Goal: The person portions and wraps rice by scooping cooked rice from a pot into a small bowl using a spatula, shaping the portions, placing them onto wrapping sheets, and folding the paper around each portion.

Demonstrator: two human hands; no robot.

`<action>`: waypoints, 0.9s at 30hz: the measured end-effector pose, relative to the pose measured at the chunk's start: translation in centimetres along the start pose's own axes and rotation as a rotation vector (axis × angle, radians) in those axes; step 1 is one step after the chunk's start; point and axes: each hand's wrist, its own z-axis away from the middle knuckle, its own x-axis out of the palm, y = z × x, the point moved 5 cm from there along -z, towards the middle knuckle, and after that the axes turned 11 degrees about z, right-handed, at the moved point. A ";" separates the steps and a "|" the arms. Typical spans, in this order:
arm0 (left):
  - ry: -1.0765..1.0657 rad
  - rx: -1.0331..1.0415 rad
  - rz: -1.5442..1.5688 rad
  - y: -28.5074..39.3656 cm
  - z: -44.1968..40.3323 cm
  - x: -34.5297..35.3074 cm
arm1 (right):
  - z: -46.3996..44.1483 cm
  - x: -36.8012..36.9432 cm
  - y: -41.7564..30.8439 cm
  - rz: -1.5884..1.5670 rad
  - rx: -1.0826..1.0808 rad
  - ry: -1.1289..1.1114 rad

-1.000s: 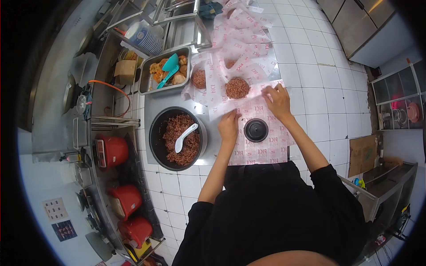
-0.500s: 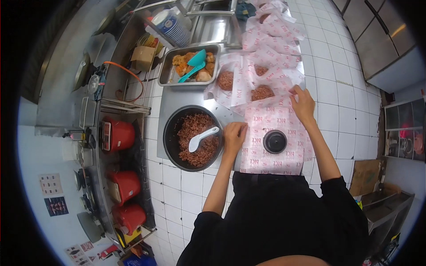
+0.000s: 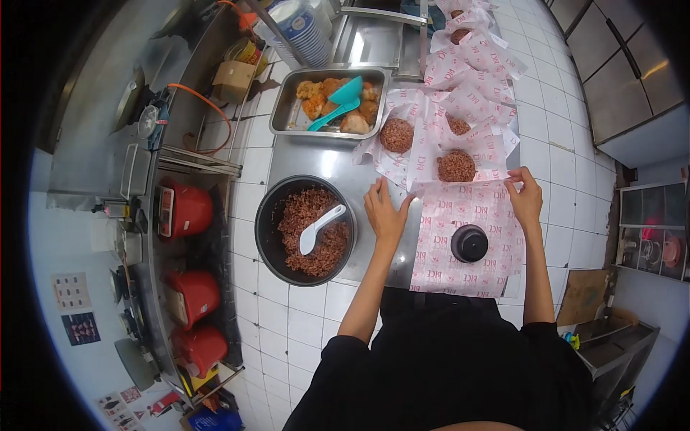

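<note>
My left hand (image 3: pixel 386 212) is open, thumb apart from the fingers, over the steel table beside the left edge of a printed paper sheet (image 3: pixel 438 262). At the sheet's far right corner, my right hand (image 3: pixel 526 197) pinches the paper's edge. A black round mould (image 3: pixel 469 244) rests on this sheet. Just beyond, a round patty of brown-red rice (image 3: pixel 456 166) sits on another printed paper, with a second rice patty (image 3: pixel 397 136) to its left. Left of my left hand stands a black pot (image 3: pixel 263 241) of cooked rice (image 3: pixel 302 208), a white rice paddle (image 3: pixel 320 228) lying in it.
A steel tray (image 3: pixel 284 129) holds browned food pieces and a teal ladle (image 3: pixel 346 93). More papers with rice (image 3: pixel 460 36) line the table's far end. Stacked bowls (image 3: pixel 305 36) stand behind the tray. Several red rice cookers (image 3: pixel 190 208) sit on a shelf at left.
My left hand has moved forward off the sheet's edge and its fingers have spread. My right hand has come to the sheet's far right corner. The front rice patty shows more fully.
</note>
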 end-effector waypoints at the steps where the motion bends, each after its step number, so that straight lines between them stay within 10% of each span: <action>1: -0.021 -0.024 0.062 -0.3 0.1 0.2 | 0.0 0.0 -0.1 -0.009 0.008 0.003; 27: -0.224 -0.146 0.410 3.2 -14.0 -0.3 | 0.8 -0.4 0.2 -0.144 0.021 0.016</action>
